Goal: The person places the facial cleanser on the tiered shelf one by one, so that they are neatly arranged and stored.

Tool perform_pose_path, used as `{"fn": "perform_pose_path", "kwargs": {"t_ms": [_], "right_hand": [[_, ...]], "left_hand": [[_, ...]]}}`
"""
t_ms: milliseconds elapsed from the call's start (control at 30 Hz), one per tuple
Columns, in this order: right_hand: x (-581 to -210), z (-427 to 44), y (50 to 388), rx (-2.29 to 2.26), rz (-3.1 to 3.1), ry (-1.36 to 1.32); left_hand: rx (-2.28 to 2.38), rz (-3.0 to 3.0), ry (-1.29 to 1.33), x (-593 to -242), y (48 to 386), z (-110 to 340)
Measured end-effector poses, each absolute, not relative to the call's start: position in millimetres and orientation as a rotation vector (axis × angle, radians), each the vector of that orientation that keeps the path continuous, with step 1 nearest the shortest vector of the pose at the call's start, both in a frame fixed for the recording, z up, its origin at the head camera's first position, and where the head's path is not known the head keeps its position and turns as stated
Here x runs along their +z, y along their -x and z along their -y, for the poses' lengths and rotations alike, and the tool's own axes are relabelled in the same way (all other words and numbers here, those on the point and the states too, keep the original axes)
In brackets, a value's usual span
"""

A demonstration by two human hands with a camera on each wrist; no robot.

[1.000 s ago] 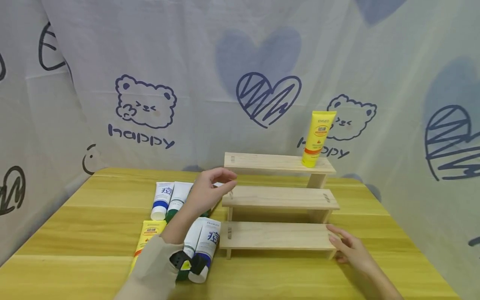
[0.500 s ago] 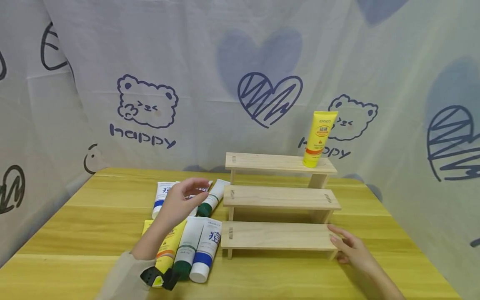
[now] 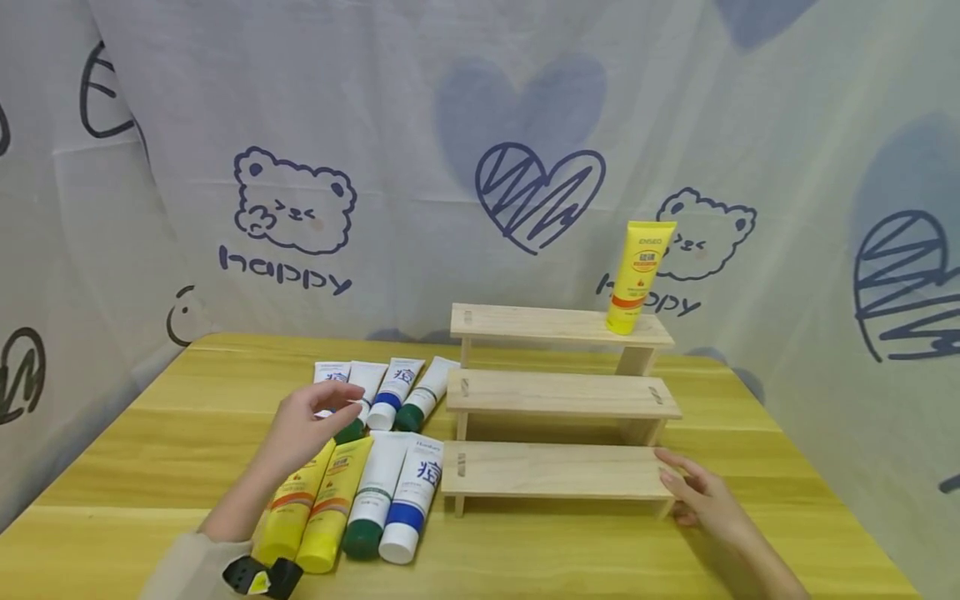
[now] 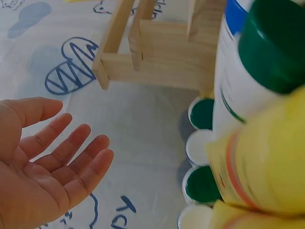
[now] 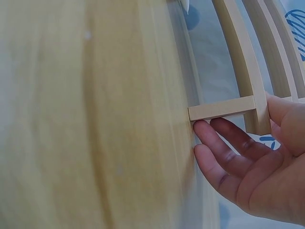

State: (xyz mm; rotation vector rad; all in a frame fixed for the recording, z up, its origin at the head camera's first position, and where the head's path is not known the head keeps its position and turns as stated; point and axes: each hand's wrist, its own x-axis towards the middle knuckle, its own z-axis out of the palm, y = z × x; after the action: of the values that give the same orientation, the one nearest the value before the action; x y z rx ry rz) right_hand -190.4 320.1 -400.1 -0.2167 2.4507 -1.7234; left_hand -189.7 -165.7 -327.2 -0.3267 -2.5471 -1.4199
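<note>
My left hand (image 3: 311, 421) hovers with loosely bent fingers over tubes lying in two rows on the table; it holds nothing. Under and near it in the front row are two yellow tubes (image 3: 337, 508), a white tube with a green cap (image 3: 377, 492) and a white tube with a blue band (image 3: 412, 500). My right hand (image 3: 708, 500) grips the right end of the lowest step of a three-step wooden stand (image 3: 555, 471). In the right wrist view its thumb lies at the step and its fingers curl by the leg (image 5: 224, 107). A yellow tube (image 3: 640, 279) stands upright on the top step, at the right.
Behind the front row lie several white tubes with blue or green ends, among them a blue-banded tube (image 3: 397, 387) and a green-capped tube (image 3: 431, 392) close to the stand's left side. A printed cloth (image 3: 405, 233) hangs behind the wood-grain table (image 3: 187, 433).
My left hand has moved left and down, away from the stand, uncovering the tubes beneath it. The right hand keeps its place on the stand, and the upright yellow tube has not moved.
</note>
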Motion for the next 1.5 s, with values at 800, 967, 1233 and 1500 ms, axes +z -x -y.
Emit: {"fn": "perform_pose_path", "kwargs": {"t_ms": [800,967,1233,1500], "right_hand": [[-400,-321,192,-1.78,-2.388,0.3],[-401,-321,192,-1.764,-2.408,0.273],[-400,-320,191,-1.715,-2.455,0.224],[-399,-318,192,-1.685,-2.472,0.139]], "left_hand": [[-1.245,2.948,0.411,-367,184,230],[-1.244,3.061,0.393,-370,185,232],[-1.302,3.077,0.275,-371,187,231],[-1.422,3.099,0.167,-377,193,235]]}}
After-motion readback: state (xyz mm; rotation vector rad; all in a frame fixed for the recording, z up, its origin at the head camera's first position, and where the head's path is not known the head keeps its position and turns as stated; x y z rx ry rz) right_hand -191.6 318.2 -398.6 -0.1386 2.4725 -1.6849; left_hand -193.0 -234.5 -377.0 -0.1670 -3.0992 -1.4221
